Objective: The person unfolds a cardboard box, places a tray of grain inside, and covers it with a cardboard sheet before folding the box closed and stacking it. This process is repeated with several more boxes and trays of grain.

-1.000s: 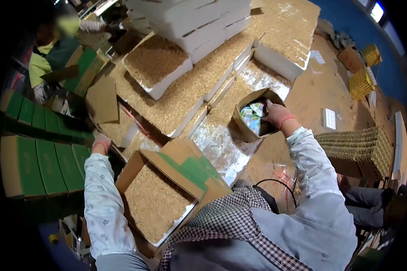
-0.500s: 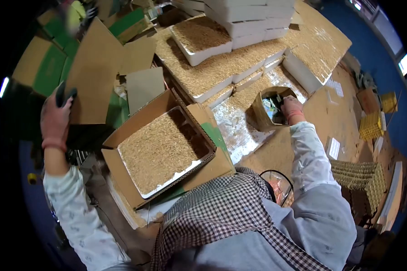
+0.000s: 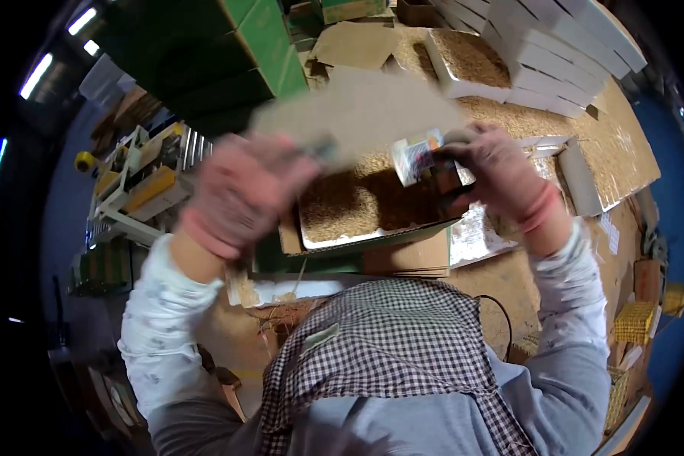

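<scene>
Both hands are raised over an open cardboard box (image 3: 372, 228) that sits on the counter (image 3: 479, 273) just beyond the person's checked apron (image 3: 387, 342). The box is filled to the brim with pale husks (image 3: 349, 201), inside a white liner.

The left hand (image 3: 239, 190), in a pinkish glove, is blurred; its fingers are closed on the near left edge of a flat sheet of brown cardboard (image 3: 357, 114), which hangs over the far part of the box. The right hand (image 3: 498, 171), also gloved, has its fingers pinched on a small printed packet (image 3: 416, 156), held just under the right side of the sheet and above the husks. The packet is white with coloured print; the print is too blurred to read.

Far right on the counter, white foam trays (image 3: 555, 53) stand stacked, and one open tray of husks (image 3: 467, 57) lies beside them. Loose husks cover the counter around them. Far left, green and brown cartons (image 3: 243, 53) are piled high, with a metal frame machine (image 3: 140, 182) at the left. Yellow crates (image 3: 634, 323) sit near the right edge.
</scene>
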Available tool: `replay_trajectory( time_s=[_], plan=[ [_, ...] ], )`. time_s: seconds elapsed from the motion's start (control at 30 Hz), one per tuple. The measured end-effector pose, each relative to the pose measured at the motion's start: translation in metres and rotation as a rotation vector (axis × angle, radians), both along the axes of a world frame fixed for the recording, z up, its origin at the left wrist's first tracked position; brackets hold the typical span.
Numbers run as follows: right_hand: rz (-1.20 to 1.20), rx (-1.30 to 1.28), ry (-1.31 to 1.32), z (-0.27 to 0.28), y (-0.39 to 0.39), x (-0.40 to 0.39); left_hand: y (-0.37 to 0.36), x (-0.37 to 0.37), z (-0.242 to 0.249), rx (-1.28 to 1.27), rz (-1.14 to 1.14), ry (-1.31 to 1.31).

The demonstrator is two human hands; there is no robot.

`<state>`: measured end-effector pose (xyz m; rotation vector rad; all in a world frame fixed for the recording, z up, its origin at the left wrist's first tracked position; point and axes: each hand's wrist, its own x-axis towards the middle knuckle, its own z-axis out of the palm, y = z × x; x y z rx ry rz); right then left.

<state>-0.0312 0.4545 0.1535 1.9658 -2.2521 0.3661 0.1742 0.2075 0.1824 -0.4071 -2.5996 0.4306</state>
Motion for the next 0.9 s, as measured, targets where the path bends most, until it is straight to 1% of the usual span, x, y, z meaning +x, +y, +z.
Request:
replay_trajectory(
  time_s=[0.03, 0.07, 0.13, 0.17, 0.2, 0.23, 0.27, 0.3, 0.33, 0.4, 0.43, 0.47, 0.5, 0.53, 0.6, 0.63, 0.67, 0.7, 0.73, 0.77, 0.8, 0.83, 0.87, 0.9],
  plan=[
    [-0.008, -0.359, 0.148, -0.007, 0.019, -0.016, 0.009, 0.001, -0.017, -0.039, -0.011, -0.187],
    [-0.241, -0.196, 0.114, 0.03, 0.013, -0.008, 0.017, -0.001, -0.031, -0.07, -0.015, -0.374],
    [-0.482, -0.277, 0.435, 0.05, 0.004, 0.0, 0.028, -0.013, -0.053, -0.043, 0.121, -0.861],
    [-0.417, -0.213, 0.377, 0.047, -0.01, 0.003, 0.014, -0.012, -0.072, 0.05, 0.062, -0.929],
    [-0.111, -0.274, 0.143, 0.029, -0.022, 0.01, -0.009, -0.009, -0.093, 0.22, -0.094, -0.73],
    [0.055, -0.054, -0.029, 0.015, -0.041, 0.018, -0.019, -0.024, -0.08, 0.381, -0.009, -0.838],
    [0.085, 0.056, 0.165, -0.027, -0.055, 0.012, -0.023, -0.04, -0.059, 0.54, 0.078, -0.941],
    [-0.027, 0.393, 0.31, -0.044, -0.065, 0.017, -0.012, -0.049, -0.029, 0.446, 0.285, -0.963],
    [-0.113, 0.614, 0.297, -0.055, -0.073, 0.023, -0.008, -0.054, -0.039, 0.442, 0.295, -0.963],
    [-0.145, 0.773, 0.115, -0.072, -0.08, 0.011, 0.0, -0.061, -0.082, -0.031, 0.352, -0.971],
    [-0.134, 0.778, 0.124, -0.069, -0.077, 0.007, 0.008, -0.064, -0.091, -0.07, 0.394, -1.062],
    [-0.042, 0.65, 0.141, -0.063, -0.072, 0.002, 0.005, -0.056, -0.096, -0.066, 0.402, -1.057],
    [0.046, 0.521, 0.156, -0.054, -0.066, -0.005, -0.004, -0.045, -0.1, 0.19, 0.221, -0.852],
    [0.034, 0.294, 0.073, -0.027, -0.056, -0.012, -0.013, -0.032, -0.102, 0.437, 0.038, -0.631],
    [-0.285, 0.067, 0.18, 0.005, -0.021, -0.017, -0.031, 0.014, -0.047, 0.537, 0.501, -0.389],
    [-0.293, 0.311, 0.051, -0.003, -0.013, -0.029, -0.046, 0.025, -0.06, 0.541, 0.498, -0.367],
    [-0.301, 0.562, -0.083, -0.021, -0.009, -0.037, -0.06, 0.034, -0.091, 0.579, 0.598, -0.472],
    [-0.176, 0.524, -0.298, -0.038, -0.015, -0.028, -0.065, 0.039, -0.124, 0.624, 0.702, -0.588],
    [-0.043, 0.479, -0.509, -0.06, -0.023, -0.021, -0.049, 0.02, -0.148, 0.736, 0.58, -0.648],
    [-0.016, 0.372, -0.393, -0.096, -0.027, -0.021, -0.003, 0.002, -0.137, 0.797, 0.777, -0.648],
    [-0.059, 0.36, -0.408, -0.115, -0.032, -0.026, 0.006, -0.007, -0.169, 0.794, 0.846, -0.612],
    [-0.223, 0.164, -0.967, -0.126, -0.03, -0.036, -0.005, 0.0, -0.207, 1.013, 0.721, -0.35],
    [-0.394, -0.057, -1.525, -0.141, -0.021, -0.049, -0.005, 0.01, -0.221, 1.388, 0.603, -0.306],
    [-0.535, -0.017, -1.352, -0.175, -0.005, -0.062, -0.002, 0.017, -0.226, 1.747, 0.444, -0.234]
  ],
)
